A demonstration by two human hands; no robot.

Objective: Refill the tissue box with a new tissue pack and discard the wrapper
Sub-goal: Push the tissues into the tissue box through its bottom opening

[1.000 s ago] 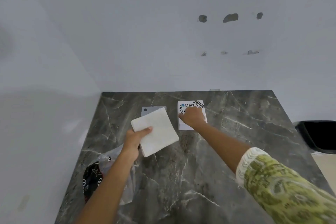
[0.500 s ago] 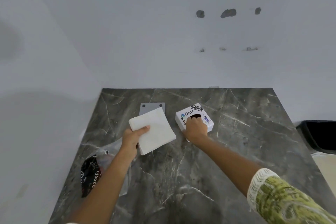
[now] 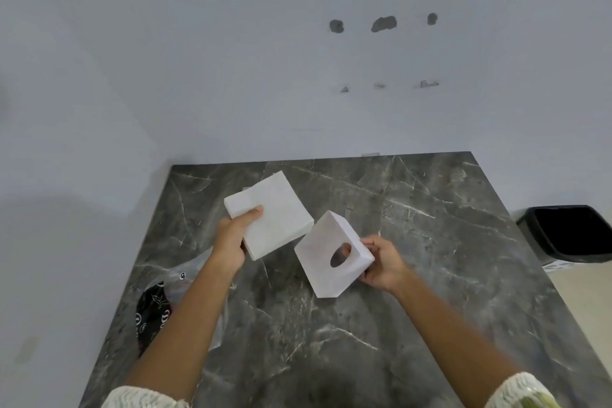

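Wrapper lies on counter under left forearm, bin far right. Left hand grips tissue stack. Right hand grips tissue box, now lifted and tipped, earlier flat on counter.

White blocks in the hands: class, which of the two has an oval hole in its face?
The box in the right hand. Its face toward the camera has an oval hole; the tissue stack in the left hand is solid, without any opening.

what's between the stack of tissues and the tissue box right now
Nothing. In the head view, only bare dark marble tabletop shows in the narrow gap between the white tissue stack and the white cube tissue box.
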